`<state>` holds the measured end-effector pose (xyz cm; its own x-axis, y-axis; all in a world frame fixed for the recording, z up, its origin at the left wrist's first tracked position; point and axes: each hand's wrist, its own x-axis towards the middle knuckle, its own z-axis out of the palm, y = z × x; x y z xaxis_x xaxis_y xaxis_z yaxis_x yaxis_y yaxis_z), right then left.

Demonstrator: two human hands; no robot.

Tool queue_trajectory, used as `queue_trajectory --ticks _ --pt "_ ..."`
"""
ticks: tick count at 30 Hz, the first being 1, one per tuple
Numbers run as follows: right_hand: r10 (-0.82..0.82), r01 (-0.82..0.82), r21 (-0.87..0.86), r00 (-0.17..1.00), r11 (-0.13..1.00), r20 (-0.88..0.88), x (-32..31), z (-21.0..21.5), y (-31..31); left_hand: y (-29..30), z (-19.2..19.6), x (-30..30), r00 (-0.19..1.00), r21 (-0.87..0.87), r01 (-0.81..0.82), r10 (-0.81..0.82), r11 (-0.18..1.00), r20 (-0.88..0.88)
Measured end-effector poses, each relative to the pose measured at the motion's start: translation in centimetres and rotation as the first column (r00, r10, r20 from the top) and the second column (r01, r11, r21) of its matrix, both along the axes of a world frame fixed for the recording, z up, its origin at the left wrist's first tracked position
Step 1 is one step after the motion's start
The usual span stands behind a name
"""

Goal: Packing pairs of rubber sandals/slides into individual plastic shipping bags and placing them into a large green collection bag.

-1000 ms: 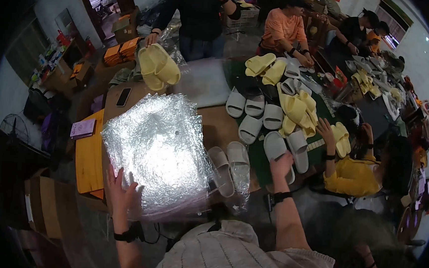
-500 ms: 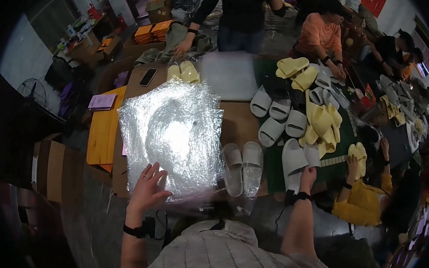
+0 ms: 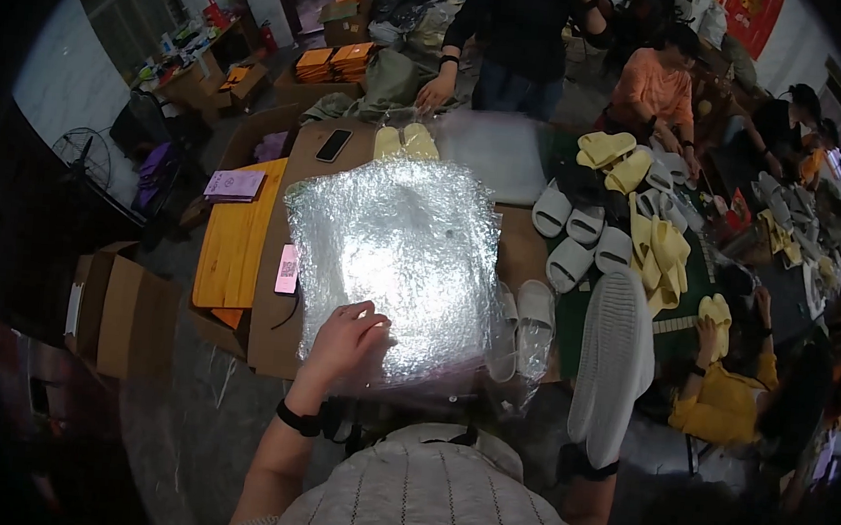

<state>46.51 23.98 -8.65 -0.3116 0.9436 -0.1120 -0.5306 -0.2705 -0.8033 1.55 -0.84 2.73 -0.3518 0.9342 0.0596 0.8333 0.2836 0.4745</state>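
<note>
My left hand [image 3: 345,337] rests on the near left part of a stack of shiny silver bubble-film sheets or bags [image 3: 421,253], its fingers stretched toward the middle and apart. My right hand is hidden behind a pair of white slide slippers [image 3: 617,359], held up on end with their ridged soles in view; only the banded wrist shows below. Another pair of white slides [image 3: 534,331], in clear plastic, lies just right of the silver stack.
Yellow slides [image 3: 657,255] and more white slides [image 3: 571,263] lie on a green mat at right. Beyond the silver stack are clear plastic sheets [image 3: 506,161], a phone [image 3: 333,145] and yellow slides. A cardboard carton [image 3: 129,320] stands at left. Several co-workers sit or stand around.
My right hand has lifted the pair of white slides from the mat and turned their soles into view. My left hand has moved further onto the silver stack. The whole view has shifted.
</note>
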Motion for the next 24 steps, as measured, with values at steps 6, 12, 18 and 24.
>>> queue_trajectory --ticks 6,12,18,24 --pt "0.175 -0.199 0.157 0.972 0.967 0.155 -12.1 17.3 -9.6 0.6 1.1 -0.8 0.968 0.153 0.128 -0.157 0.98 0.195" --pt "0.548 -0.591 0.094 0.788 0.801 0.281 -14.2 19.1 -13.9 1.8 0.1 -0.6 0.946 0.214 0.088 -0.149 0.973 0.287" --pt "0.456 -0.642 0.125 0.655 0.757 0.602 -16.5 17.0 -13.8 3.5 0.8 -1.2 0.944 0.285 0.05 -0.139 0.957 0.3" --pt "-0.177 -0.625 0.457 0.458 0.633 0.871 -17.6 16.0 -14.3 3.8 4.9 1.5 0.963 0.278 0.112 -0.174 0.954 0.207"
